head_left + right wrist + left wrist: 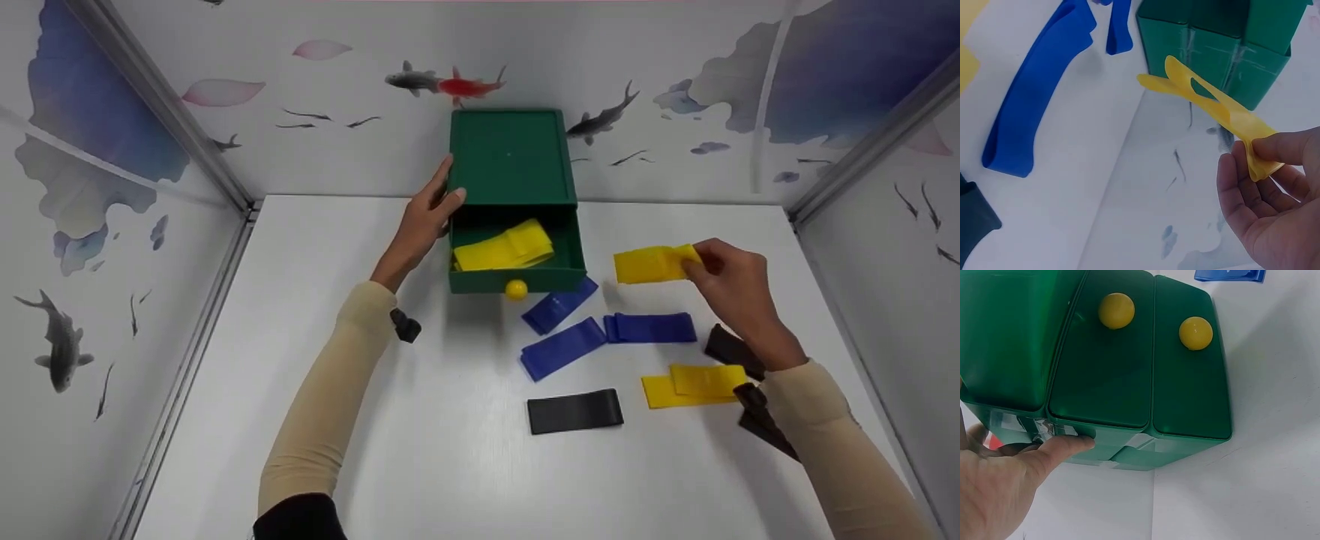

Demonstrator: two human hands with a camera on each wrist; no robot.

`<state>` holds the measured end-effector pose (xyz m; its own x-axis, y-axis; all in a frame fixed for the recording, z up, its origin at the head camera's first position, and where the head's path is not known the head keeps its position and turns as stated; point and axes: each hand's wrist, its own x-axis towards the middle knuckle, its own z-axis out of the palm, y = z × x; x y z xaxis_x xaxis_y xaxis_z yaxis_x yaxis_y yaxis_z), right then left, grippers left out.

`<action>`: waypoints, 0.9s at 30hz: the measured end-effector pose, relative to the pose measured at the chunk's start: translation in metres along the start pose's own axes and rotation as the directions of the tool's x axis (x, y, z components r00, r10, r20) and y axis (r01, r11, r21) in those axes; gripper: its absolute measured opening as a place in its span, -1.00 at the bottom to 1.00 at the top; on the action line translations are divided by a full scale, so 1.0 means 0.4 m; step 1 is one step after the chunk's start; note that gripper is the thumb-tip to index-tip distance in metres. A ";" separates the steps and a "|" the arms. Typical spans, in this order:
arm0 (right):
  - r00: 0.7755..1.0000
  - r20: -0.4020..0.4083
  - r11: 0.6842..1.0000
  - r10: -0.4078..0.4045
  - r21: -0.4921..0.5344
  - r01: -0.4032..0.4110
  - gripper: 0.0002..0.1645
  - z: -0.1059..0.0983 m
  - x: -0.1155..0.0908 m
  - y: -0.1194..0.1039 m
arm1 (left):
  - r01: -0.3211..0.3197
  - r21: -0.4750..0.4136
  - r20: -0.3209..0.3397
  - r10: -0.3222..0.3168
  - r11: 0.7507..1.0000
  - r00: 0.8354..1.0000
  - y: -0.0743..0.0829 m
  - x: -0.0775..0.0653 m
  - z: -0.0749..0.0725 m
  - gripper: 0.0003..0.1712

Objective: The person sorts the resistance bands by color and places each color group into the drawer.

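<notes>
My right hand pinches one end of a folded yellow resistance band, holding it above the table to the right of a green drawer unit. From the right wrist view, the held band is a loop whose free end points toward the unit. The top drawer is pulled out, with yellow bands lying inside. My left hand rests against the unit's left side, its thumb extended along the wall. Two lower drawers with yellow knobs are closed.
Several blue bands lie on the white table in front of the unit. Nearer are a black band and yellow bands; more black bands are partly hidden by my right arm. A patterned wall stands behind.
</notes>
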<state>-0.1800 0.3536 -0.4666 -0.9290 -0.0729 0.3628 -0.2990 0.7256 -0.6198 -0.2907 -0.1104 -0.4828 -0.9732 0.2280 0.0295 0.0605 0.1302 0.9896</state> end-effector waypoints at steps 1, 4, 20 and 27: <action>1.000 -0.004 1.000 -0.011 -0.003 0.011 -0.82 -0.002 0.001 -0.007 | -0.002 0.000 0.001 0.002 1.000 1.000 -0.001 -0.001 0.000 -0.13; 0.999 -0.008 0.999 -0.037 -0.018 0.036 -0.82 -0.010 0.004 -0.034 | -0.003 0.000 0.006 0.003 1.000 1.000 -0.002 -0.005 0.000 -0.13; 0.980 -0.044 0.981 -0.192 -0.032 0.190 -0.84 -0.043 0.042 -0.131 | -0.046 -0.026 0.023 0.047 0.999 0.999 0.002 -0.002 0.001 -0.15; 0.972 -0.044 0.973 -0.230 -0.046 0.228 -0.83 -0.048 0.059 -0.178 | -0.038 -0.027 0.015 0.038 0.999 0.999 0.000 -0.007 -0.001 -0.14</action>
<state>-0.1766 0.3132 -0.4006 -0.8247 -0.2081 0.5259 -0.4930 0.7202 -0.4882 -0.2882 -0.1113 -0.4827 -0.9667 0.2474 0.0649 0.0910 0.0956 0.9913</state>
